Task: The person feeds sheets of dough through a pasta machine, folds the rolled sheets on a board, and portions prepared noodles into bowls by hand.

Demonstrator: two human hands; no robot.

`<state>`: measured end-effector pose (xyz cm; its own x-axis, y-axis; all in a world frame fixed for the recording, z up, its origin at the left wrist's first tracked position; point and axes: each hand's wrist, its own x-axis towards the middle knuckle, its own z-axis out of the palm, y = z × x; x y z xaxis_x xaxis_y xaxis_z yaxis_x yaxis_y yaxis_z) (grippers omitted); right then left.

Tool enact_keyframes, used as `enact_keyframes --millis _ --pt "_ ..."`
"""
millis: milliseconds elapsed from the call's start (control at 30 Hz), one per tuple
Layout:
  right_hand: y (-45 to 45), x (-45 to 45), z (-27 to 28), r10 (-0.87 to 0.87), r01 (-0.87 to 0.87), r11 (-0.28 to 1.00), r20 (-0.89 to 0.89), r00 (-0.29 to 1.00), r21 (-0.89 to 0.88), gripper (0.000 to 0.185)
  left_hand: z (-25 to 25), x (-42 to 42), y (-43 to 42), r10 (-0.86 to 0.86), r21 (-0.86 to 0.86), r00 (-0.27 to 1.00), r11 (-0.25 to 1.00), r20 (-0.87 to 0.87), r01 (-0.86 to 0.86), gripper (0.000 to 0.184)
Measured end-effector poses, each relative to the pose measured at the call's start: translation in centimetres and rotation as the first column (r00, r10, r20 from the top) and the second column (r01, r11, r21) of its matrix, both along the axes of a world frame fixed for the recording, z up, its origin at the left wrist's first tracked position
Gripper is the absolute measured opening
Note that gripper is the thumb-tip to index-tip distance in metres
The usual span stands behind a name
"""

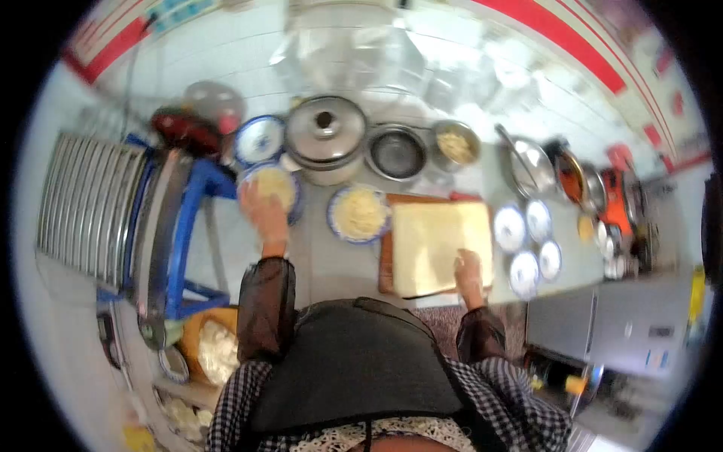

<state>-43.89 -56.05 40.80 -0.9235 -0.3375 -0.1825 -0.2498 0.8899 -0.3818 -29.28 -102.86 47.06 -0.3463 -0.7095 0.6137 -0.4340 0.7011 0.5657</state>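
My left hand [264, 209] reaches over the near left side of a blue-rimmed bowl [280, 183] with pale yellow food in it. Motion blurs its fingers, so whether they grip anything is unclear. A large, smooth, pale yellow sheet [429, 237], like rolled dough, lies on a brown board [386, 271] before me. On the sheet's right side rests my right hand [468, 273], fingers loosely apart, nothing visible in them. Between the hands, a blue-rimmed plate [333, 223] bears a heap of pale yellow shreds [361, 212].
Behind stand a lidded pot [326, 129], a dark round pan [397, 153] and a metal bowl of pale pieces [455, 145]. Several small blue-and-white dishes [524, 273] sit right of the board. A blue-framed machine [188, 233] borders the left side.
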Motion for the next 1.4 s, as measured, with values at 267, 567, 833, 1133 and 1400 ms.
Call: enact_keyframes --millis 267,567,833,1133,1400 --pt "11.8 -3.3 -4.0 -0.43 0.412 0.885 0.04 0.902 0.215 0.028 -0.4 -7.8 23.6 -0.877 0.747 0.476 0.353 0.055 0.564 0.026" --pt "19.8 -6.2 -17.7 -0.225 0.221 0.958 -0.001 0.974 -0.18 0.016 -7.9 -14.0 42.0 -0.984 0.775 0.18 0.12 0.009 0.62 0.023" --pt "16.8 -3.5 -3.8 -0.035 0.763 0.268 0.785 0.618 -0.589 0.013 -10.8 -16.2 46.8 -0.96 0.865 0.27 0.195 0.072 0.463 0.029" --pt "16.3 -3.6 -6.1 0.017 0.667 0.375 0.724 0.69 -0.644 0.023 -11.9 -16.8 47.1 -0.882 0.928 0.469 0.147 -0.032 0.341 0.024" --pt "14.3 -1.9 0.7 -0.271 0.475 0.67 0.408 0.872 -0.57 0.022 -18.5 -17.2 45.6 -0.589 0.828 0.63 -0.535 -0.506 0.164 0.022"
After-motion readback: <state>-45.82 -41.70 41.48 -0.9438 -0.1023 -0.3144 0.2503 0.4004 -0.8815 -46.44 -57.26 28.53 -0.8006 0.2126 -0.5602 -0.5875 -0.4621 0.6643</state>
